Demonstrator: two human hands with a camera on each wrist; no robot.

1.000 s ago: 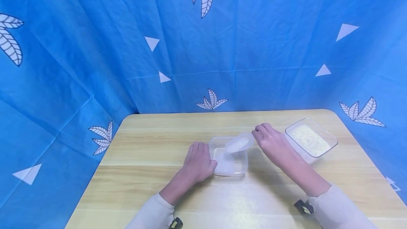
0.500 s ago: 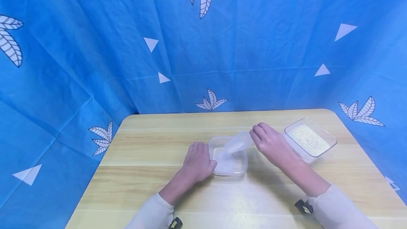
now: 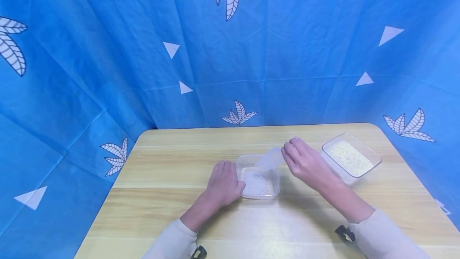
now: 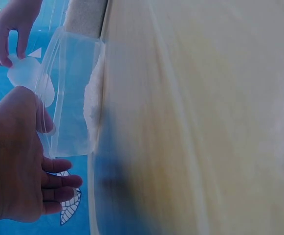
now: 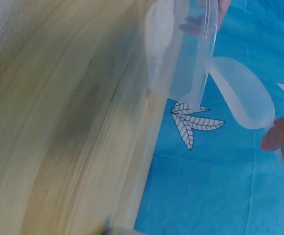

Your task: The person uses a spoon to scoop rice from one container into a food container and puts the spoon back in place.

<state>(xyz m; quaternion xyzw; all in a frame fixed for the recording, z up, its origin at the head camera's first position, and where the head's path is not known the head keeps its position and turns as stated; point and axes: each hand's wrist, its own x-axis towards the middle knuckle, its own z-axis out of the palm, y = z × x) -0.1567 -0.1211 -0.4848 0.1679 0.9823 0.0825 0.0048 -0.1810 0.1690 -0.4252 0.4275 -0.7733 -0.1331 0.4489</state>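
A clear plastic container stands mid-table with white grains on its floor. My left hand grips its left side; in the left wrist view the thumb hooks over the rim, with the other fingers along the outside wall. Pinched by its handle in my right hand is a translucent white scoop. Its bowl is tipped steeply down over the container's back right rim, as the right wrist view also shows of the scoop.
At the right rear of the wooden table sits a larger clear container holding pale grains. A blue printed cloth hangs right behind the table and along its sides.
The right hand has turned and shifted slightly left, tipping the scoop more steeply, and the white grains seen in it have left it. The left hand and the container keep their place.
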